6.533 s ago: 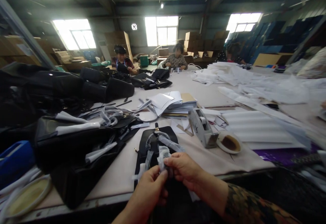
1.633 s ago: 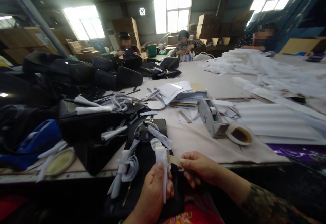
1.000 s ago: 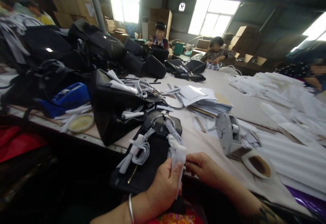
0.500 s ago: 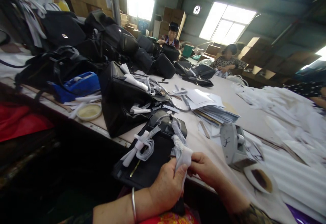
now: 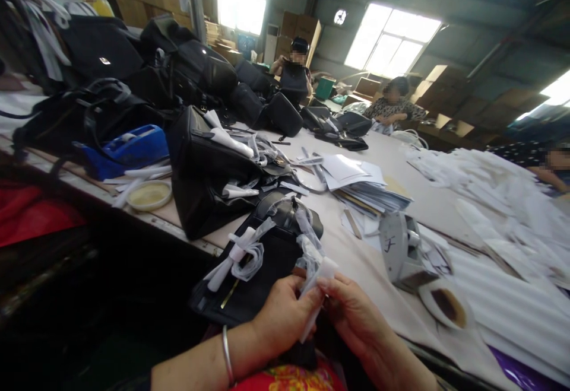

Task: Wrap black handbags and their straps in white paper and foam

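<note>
A black bag [image 5: 267, 254] lies at the table's front edge and partly over my lap, with a gold zipper on its face. One of its straps is bundled in clear plastic and bound with a white wrap [image 5: 240, 247]. My left hand [image 5: 285, 308] is closed around the other plastic-wrapped strap [image 5: 310, 254]. White paper is folded about that strap, and its lower end sticks out below my left thumb. My right hand [image 5: 350, 305] pinches the edge of this white paper wrap [image 5: 328, 267] from the right. The right fingertips are partly hidden.
A larger black bag [image 5: 205, 171] stands behind, beside a blue tape dispenser [image 5: 124, 151] and a shallow round dish [image 5: 149, 195]. To the right are stacked papers [image 5: 356, 177], a grey dispenser [image 5: 401, 251] and a tape roll [image 5: 443, 305]. Co-workers sit across the table.
My right hand has turned and its fingers now press the paper from above, nearer the left thumb. Across the table, a co-worker has raised a black bag. The view has shifted slightly.
</note>
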Demonstrator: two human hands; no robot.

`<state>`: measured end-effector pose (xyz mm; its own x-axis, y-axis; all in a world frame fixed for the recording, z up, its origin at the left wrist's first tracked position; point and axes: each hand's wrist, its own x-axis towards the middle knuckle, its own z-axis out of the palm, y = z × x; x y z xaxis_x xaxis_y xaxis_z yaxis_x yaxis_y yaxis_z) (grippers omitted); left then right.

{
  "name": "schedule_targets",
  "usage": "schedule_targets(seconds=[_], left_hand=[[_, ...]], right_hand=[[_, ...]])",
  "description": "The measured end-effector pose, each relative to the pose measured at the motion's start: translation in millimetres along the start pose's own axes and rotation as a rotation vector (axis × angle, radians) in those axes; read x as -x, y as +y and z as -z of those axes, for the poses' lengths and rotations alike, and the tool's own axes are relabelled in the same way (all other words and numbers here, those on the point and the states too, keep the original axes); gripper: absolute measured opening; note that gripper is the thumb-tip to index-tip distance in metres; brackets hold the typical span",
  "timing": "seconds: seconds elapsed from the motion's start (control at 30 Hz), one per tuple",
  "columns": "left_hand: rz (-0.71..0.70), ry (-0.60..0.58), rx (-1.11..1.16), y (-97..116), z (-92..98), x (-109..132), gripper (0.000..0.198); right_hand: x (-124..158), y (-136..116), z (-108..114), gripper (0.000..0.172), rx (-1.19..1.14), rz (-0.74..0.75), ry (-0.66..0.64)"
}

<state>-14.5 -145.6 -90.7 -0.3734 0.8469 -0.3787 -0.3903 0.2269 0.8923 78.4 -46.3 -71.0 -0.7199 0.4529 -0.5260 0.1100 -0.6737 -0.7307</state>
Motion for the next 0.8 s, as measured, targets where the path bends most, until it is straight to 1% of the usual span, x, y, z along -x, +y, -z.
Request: schedule_targets(seconds=[0.1, 0.23, 0.27, 0.33, 0.37, 0.4, 0.47, 0.5, 0.53, 0.57, 0.63, 0.7, 0.8], left_hand=[[0.064, -0.016, 0.060, -1.9, 1.9, -0.4, 0.061], [0.054, -0.011, 0.000, -1.5, 2.8, 0.6, 0.060], [0.049, 0.001, -0.026, -0.9, 2.8, 0.7, 0.060], [0.044, 0.032, -0.066, 1.0, 2.9, 0.5, 0.061], [0.044, 0.041, -0.074, 2.1, 3.1, 0.2, 0.061], [0.047, 0.043, -0.077, 3.1, 3.3, -0.2, 0.062], [0.062, 0.027, -0.069, 4.1, 3.6, -1.5, 0.062], [0.069, 0.021, -0.063, 3.9, 3.7, -2.3, 0.062], [0.075, 0.019, -0.056, 3.1, 3.7, -3.2, 0.062], [0.079, 0.022, -0.048, 1.8, 3.6, -4.0, 0.061], [0.082, 0.033, -0.031, -1.9, 3.6, -5.5, 0.059], [0.082, 0.042, -0.030, -5.5, 3.6, -6.2, 0.057], [0.043, 0.068, -0.107, -7.4, 3.0, -6.2, 0.052]], right_hand=[[2.4, 1.7, 2.0, 0.037, -0.045, -0.004, 0.001], [7.6, -1.0, 5.0, 0.035, -0.020, 0.025, -0.029], [9.8, -3.0, 8.2, 0.035, 0.034, 0.027, -0.048], [14.9, -7.9, 20.2, 0.036, 0.258, 0.064, -0.098], [17.7, -10.4, 28.7, 0.037, 0.424, 0.124, -0.108], [20.3, -12.8, 38.1, 0.041, 0.613, 0.216, -0.100], [24.7, -17.3, 55.9, 0.052, 0.997, 0.456, -0.053], [26.3, -19.5, 62.5, 0.052, 1.158, 0.582, -0.033], [27.6, -21.9, 66.7, 0.048, 1.293, 0.701, -0.037], [28.6, -24.7, 68.3, 0.042, 1.407, 0.801, -0.076], [30.3, -32.0, 64.8, 0.034, 1.583, 0.953, -0.207], [32.0, -41.1, 55.8, 0.030, 1.714, 1.071, -0.322], [32.9, -55.5, 40.2, 0.029, 1.859, 1.231, -0.431]])
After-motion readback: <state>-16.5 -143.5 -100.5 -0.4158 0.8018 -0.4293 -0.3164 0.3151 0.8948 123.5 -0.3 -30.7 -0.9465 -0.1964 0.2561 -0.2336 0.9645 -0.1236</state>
